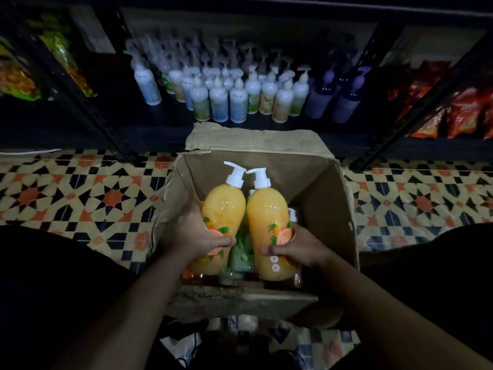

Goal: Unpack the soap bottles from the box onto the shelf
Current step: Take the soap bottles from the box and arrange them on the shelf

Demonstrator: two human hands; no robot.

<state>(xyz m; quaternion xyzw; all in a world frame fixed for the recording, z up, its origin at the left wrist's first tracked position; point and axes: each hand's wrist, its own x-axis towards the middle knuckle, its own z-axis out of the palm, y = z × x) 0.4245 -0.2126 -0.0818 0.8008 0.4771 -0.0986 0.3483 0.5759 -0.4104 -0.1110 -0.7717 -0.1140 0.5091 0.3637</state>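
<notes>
Our left hand wraps the left orange bottle and our right hand grips the right orange bottle. Both are smooth, rounded and white-pumped, in the mouth of the open cardboard box. A green bottle lies between them, lower in the box. Past the creased far flap, white bottles and purple bottles crowd the dark shelf. Crinkled red snack bags sit to the right, and star-patterned floor tiles flank the box.

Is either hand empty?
No, the left hand grips the left orange pump soap bottle and the right hand the right orange pump soap bottle.
</notes>
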